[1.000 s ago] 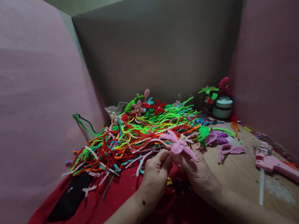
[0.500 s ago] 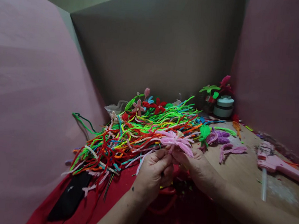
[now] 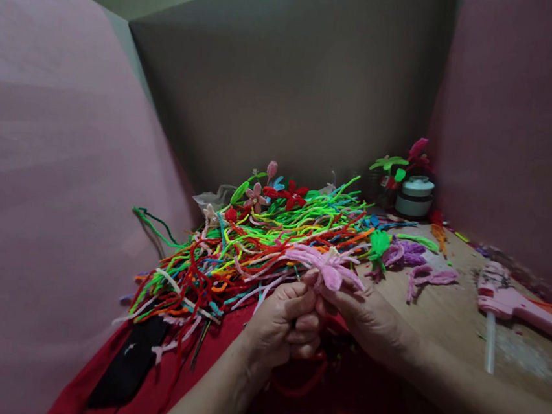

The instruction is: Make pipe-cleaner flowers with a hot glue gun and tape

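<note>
A pink pipe-cleaner flower (image 3: 329, 267) stands up between both hands at the table's front edge. My left hand (image 3: 282, 323) is closed in a fist round the flower's stem just below the petals. My right hand (image 3: 369, 319) pinches the base of the flower from the right, fingers curled. Behind them lies a big heap of pipe cleaners (image 3: 253, 244) in green, red, orange, yellow and pink.
Finished flowers (image 3: 284, 193) rest on the back of the heap. Purple and pink petal pieces (image 3: 414, 262) lie on the wooden table (image 3: 446, 314). A pink glue gun (image 3: 515, 305) lies at right, a round tin (image 3: 414, 197) in the far corner. Red cloth (image 3: 221, 371) covers the front.
The flower has been turned a little and its petals now point further right. My left hand has dropped slightly and closed tighter round the stem. The view shifted a bit.
</note>
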Demonstrator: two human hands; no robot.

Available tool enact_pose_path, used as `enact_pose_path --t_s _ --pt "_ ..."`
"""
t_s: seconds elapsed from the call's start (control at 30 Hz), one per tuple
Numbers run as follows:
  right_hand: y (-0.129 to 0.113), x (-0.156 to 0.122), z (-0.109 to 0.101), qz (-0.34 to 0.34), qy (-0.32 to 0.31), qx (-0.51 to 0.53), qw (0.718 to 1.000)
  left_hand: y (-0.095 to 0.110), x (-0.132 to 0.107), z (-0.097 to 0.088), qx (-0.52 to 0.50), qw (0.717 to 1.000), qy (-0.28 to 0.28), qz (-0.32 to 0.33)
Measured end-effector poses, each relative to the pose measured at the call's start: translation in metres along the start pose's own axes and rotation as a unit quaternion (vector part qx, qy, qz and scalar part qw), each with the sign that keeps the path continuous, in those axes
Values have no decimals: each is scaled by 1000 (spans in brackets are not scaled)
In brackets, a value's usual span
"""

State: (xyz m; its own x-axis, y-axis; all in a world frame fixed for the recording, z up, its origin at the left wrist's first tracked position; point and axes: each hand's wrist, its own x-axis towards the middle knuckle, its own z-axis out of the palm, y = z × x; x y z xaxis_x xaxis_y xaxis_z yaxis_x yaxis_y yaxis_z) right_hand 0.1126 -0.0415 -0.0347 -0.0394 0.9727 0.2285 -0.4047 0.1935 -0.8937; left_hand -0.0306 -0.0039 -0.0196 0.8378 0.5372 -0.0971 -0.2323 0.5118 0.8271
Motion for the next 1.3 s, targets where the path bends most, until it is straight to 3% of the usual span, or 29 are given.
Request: enact_pose_path --t_s 0.2,0.33,0.43,0.63,0.97,1.3 --pt "-10 -3 2 -48 35 -84 995 -1 2 0 35 999 9 14" --pt "-11 -5 2 -64 50 -114 990 -2 7 2 69 994 70 40" --pt "-9 -5 1 -73 49 -129 988 -3 9 4 140 977 124 101" --pt "-10 -5 2 -97 54 -147 983 -2 4 15 299 921 155 197" --pt "-9 -6 2 -84 47 -143 985 -12 4 9 287 914 208 198" --pt "-8 -9 3 -71 44 -120 989 -9 3 14 266 923 202 192"
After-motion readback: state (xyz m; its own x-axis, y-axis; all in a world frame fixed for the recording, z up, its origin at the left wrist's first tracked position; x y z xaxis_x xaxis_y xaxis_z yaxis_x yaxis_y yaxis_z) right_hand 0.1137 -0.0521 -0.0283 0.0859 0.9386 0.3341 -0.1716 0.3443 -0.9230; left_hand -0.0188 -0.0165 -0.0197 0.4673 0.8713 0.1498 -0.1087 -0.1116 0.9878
